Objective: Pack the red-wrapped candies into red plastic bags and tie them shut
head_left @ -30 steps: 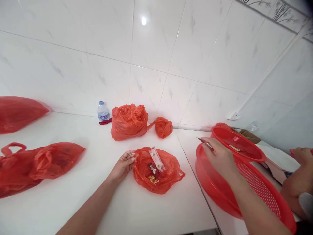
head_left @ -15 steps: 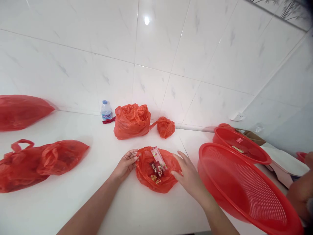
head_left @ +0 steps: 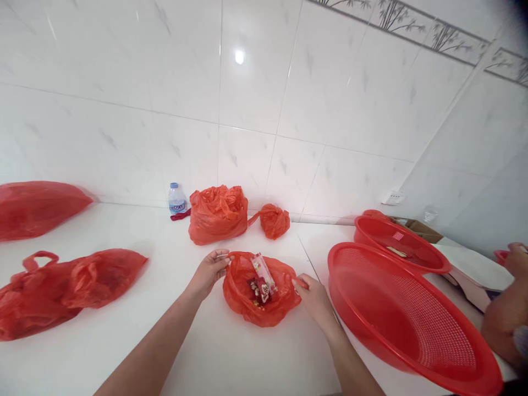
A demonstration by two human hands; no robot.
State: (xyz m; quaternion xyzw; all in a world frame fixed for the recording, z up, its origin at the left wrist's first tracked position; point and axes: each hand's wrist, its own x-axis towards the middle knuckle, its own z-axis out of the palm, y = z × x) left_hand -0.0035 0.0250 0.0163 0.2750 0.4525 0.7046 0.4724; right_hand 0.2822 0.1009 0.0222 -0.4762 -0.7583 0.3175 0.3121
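A red plastic bag point(head_left: 264, 318) lies with its mouth spread wide on the white table. Inside it are a pale pink packet point(head_left: 263, 269), dark red wrapped pieces point(head_left: 263, 289) and some small gold bits below them. My left hand point(head_left: 209, 273) pinches the bag's left rim between thumb and fingers. At the opposite side, my right hand point(head_left: 314, 300) is closed on the bag's right edge, with a strip of red plastic showing between its fingers.
Two red plastic baskets point(head_left: 371, 324) stand at the right, beside my right forearm. Behind the bag are a full red bag point(head_left: 218, 220), a small knotted one point(head_left: 274, 221) and a water bottle point(head_left: 176, 199). More red bags point(head_left: 103, 280) lie left. Another person's arm point(head_left: 505, 324) shows far right.
My right hand has closed on the bag's right edge, where its fingers were spread before. The left hand keeps its place at the left rim. The view has tilted up slightly.
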